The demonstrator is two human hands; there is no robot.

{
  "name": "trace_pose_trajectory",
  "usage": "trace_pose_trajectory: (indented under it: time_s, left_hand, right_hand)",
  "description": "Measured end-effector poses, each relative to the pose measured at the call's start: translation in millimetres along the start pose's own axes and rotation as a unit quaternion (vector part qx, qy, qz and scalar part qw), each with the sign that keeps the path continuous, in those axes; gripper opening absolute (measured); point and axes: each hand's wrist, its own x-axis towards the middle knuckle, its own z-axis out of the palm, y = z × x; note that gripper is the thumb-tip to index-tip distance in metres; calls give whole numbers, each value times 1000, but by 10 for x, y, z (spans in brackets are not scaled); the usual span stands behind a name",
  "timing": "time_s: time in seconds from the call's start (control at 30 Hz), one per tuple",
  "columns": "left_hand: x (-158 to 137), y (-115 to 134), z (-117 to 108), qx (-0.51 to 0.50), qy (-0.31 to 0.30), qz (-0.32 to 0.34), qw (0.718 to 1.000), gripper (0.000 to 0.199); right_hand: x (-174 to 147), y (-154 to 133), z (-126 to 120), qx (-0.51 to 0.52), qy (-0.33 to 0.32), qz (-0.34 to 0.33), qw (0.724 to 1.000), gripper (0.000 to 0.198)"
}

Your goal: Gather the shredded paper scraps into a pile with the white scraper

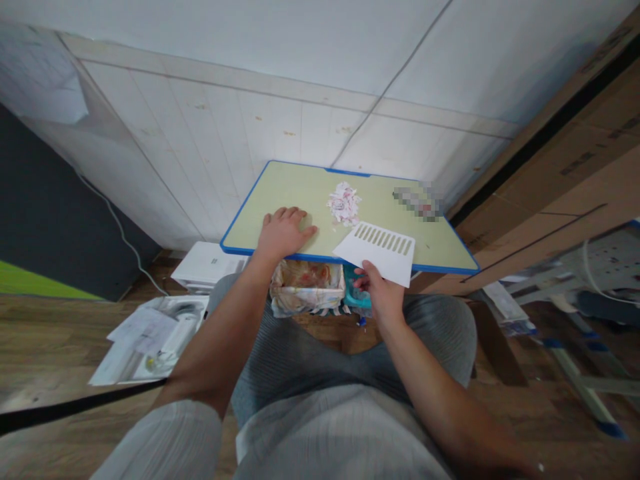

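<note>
- White and slotted, the sheet (387, 263) sits at the right hand (381, 293) in the head view, pinched at its near edge between thumb and fingers.
- Its longer axis runs roughly crosswise, with a narrow corner pointing toward the left hand (284, 235).
- That left hand is spread and grasps nothing, palm down on the worktop (295, 180).
- Scraps (344, 202) of paper lie in a heap past the sheet, ahead and leftward of the right hand, ahead and rightward of the left; the left hand is nearer.
- Sheet and heap are very close; whether they touch, I cannot tell.
- Below and between both hands hang a lined bin (309, 299) and a teal bin (356, 300).
</note>
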Motion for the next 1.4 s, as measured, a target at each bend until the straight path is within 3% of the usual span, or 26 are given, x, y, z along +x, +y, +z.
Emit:
trace_pose_trajectory:
  time_s: [0.37,0.63,0.9,1.07,1.2,1.4]
  left_hand:
    - [3,2,7,-3,2,0,1000,52]
    - [-4,3,-15,-3,-4,-4,1000,52]
    - [-41,-12,-35,-12,-12,-20,1000,51]
    - [116,-134,-75,-39,-46,-29,998,55]
    - [319,-230,-110,-66,-63,-22,996,60]
    - [521,-271,-48,-121,-24,-18,992,48]
  right_hand:
    - [-132,-65,9,29,-20,-7,999,45]
    - [187,-267,-86,27,-18,-39,999,43]
    - [40,-216,-200,-30,-89,-29,995,45]
    - [-10,-254,-330,-13,-97,-12,995,40]
    - [-9,-480,-315,-86,-103,-6,991,38]
    - [-118,-598,-222,-161,-163,52,972,45]
